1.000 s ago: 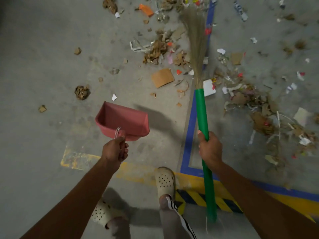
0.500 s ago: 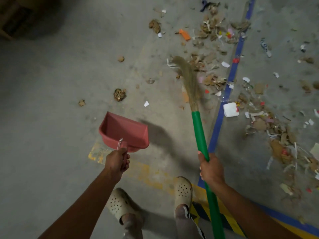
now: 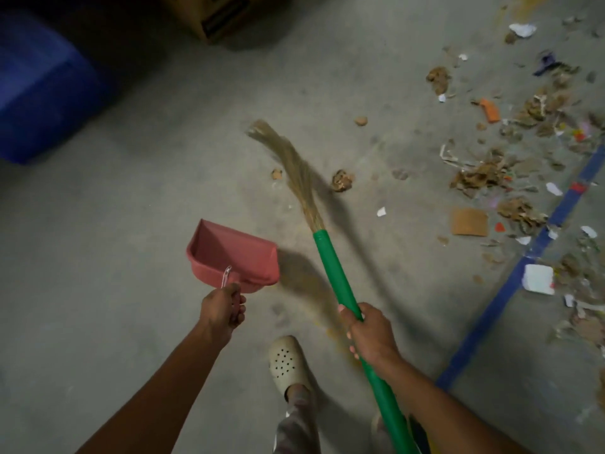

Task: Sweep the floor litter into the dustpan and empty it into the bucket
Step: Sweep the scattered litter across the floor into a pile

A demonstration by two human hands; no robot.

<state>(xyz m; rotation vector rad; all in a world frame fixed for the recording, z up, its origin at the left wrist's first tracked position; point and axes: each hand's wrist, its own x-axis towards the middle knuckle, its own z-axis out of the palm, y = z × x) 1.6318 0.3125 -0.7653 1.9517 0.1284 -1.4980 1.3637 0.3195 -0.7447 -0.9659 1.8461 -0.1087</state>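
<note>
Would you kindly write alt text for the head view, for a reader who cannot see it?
A person's left hand holds an empty pink dustpan over the concrete floor while the right hand grips a green-handled broom. Paper and cardboard litter lies scattered to the right near a blue floor line; a blue container sits upper left.

Both forearms are bare all the way down to the left hand (image 3: 222, 309) and right hand (image 3: 371, 339), plain as that. One foot's in a cream rubbery clog (image 3: 288, 360) with a cluster of small round holes punched over the toe. Above the ankle there's a greyish mottled trouser leg (image 3: 296, 424), way too blurry to make out the pattern.
</note>
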